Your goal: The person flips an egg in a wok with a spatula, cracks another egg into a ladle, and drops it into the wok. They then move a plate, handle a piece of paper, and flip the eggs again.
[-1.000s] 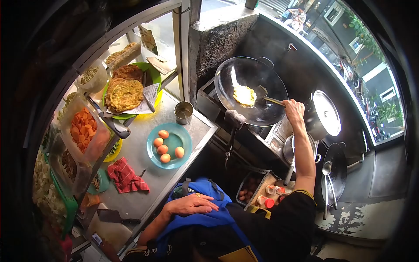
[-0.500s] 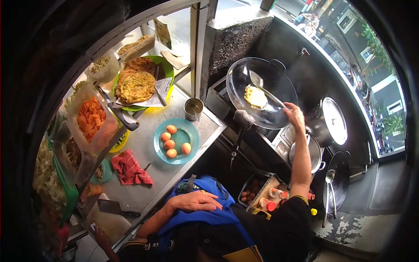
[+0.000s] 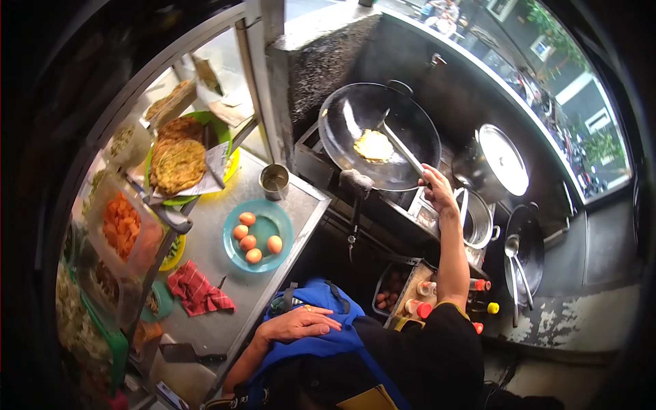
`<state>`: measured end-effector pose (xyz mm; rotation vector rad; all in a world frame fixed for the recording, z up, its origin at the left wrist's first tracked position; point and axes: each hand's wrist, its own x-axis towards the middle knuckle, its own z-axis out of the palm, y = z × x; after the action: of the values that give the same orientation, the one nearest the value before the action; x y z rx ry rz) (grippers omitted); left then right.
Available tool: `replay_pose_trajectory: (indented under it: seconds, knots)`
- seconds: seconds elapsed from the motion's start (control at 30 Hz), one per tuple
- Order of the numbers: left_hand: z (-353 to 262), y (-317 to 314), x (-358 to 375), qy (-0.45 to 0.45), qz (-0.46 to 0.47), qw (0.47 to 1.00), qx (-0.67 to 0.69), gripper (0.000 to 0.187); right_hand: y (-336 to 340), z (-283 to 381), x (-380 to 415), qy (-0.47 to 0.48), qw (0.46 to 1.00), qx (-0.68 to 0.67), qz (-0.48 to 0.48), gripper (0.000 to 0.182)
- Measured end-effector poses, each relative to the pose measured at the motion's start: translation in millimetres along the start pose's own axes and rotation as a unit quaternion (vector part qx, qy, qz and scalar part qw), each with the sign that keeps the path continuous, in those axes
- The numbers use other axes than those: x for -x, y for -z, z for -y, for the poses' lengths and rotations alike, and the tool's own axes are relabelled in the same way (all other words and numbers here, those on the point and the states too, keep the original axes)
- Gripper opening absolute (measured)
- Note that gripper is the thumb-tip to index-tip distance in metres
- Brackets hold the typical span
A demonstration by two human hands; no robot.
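Single head-worn view — forward and down, above both hands (image 3: 439, 192).

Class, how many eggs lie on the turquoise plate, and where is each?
5 eggs: four grouped on the left half of the plate, one apart on its right. None there looks hidden.

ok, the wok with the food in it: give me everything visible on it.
The wok is wide, round and dark, metal by its look, with a bright glare on its inner wall and a loop handle at the far rim. It sits open side up over the stove. A yellow-and-white piece of food lies near its middle. A spatula, held in the right hand, reaches inside; whether its blade touches the wok is unclear.
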<state>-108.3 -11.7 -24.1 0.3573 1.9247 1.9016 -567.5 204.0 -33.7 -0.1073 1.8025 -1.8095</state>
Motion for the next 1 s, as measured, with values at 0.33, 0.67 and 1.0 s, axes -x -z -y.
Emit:
replay_pose_trajectory:
  seconds: [0.33, 0.67, 1.0]
  knots:
    - [8.2, 12.0, -16.4, -0.023, 0.086, 0.996, -0.023, 0.041, 46.7, 69.4, 222.4, 0.164, 0.770, 0.521, -0.329, 0.038]
    - [5.1, 20.4, -29.1, -0.031, 0.169, 0.985, -0.012, 0.042, 78.0, 41.6, 283.2, -0.059, 0.662, 0.661, -0.348, 0.031]
    - [-0.8, 22.1, -21.0, 0.010, 0.184, 0.983, 0.006, 0.045, 95.4, 10.2, 243.2, -0.108, 0.700, 0.614, -0.348, 0.031]
